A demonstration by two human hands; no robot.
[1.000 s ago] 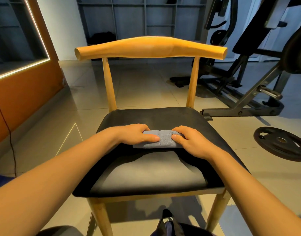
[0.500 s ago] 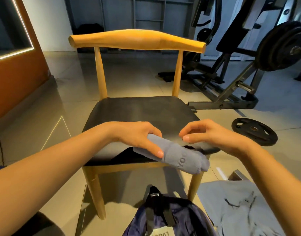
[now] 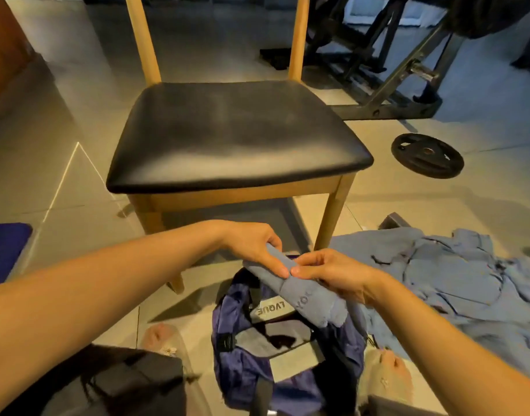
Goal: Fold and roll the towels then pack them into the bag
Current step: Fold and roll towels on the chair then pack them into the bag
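Observation:
A rolled grey-blue towel (image 3: pixel 308 298) hangs slanted in the air above the dark blue bag (image 3: pixel 242 364) that lies on the floor in front of the chair. My left hand (image 3: pixel 254 247) grips the roll's upper end, thumb under and fingers over. My right hand (image 3: pixel 333 274) holds the roll near its middle from the right, fingertips meeting those of the left. The bag's top faces up, with a white label and black straps showing. More grey-blue towels (image 3: pixel 456 283) lie spread on the floor to the right.
A wooden chair with a black seat (image 3: pixel 233 133) stands just beyond the bag. A black weight plate (image 3: pixel 427 155) lies on the tiles at right, gym machine frames (image 3: pixel 387 85) behind it. A blue mat (image 3: pixel 5 250) sits at left. My feet flank the bag.
Both hands carried the rolled towel off the chair seat, toward me and down over the bag. My right hand, off the towel half a second ago, holds it again.

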